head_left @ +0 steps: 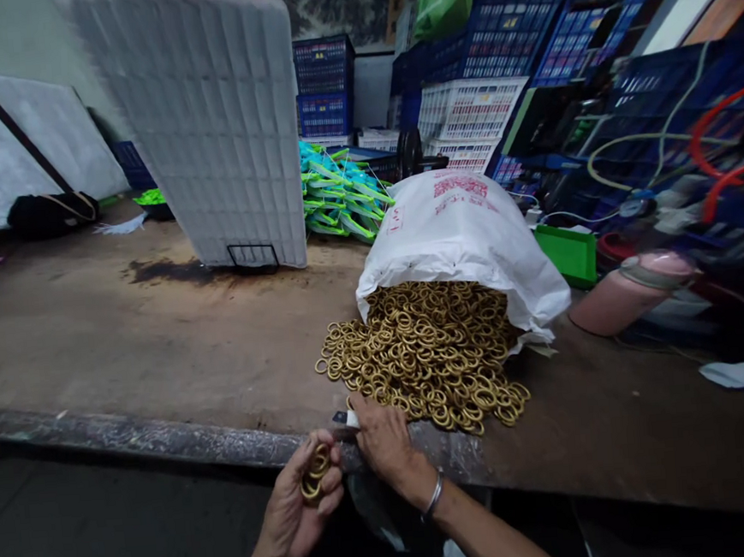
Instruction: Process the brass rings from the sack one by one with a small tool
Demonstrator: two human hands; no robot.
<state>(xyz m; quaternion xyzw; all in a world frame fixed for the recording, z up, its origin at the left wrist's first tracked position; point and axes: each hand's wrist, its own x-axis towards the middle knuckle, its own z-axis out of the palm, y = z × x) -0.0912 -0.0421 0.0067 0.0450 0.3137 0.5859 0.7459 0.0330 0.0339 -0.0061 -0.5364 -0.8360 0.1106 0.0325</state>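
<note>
In the head view, my left hand [303,498] is just off the table's front edge, its fingers curled around several brass-coloured rings [316,473]. Close beside it, my right hand [388,440] is closed at the front of the pile, with a metal band on the wrist. From its fingers a small tool with a white part and dark tip [346,419] points toward the left hand; its exact kind is unclear. A large heap of brass-coloured rings [429,351] spills from a white woven sack [451,221] lying on its side.
The brown worktable [159,355] has a worn front edge. A tall white ribbed panel [224,127] stands on it, near bright green and blue items [343,195]. Blue and white crates [471,108] are stacked behind. At right are a green tray [567,254] and a pink cylinder [631,292].
</note>
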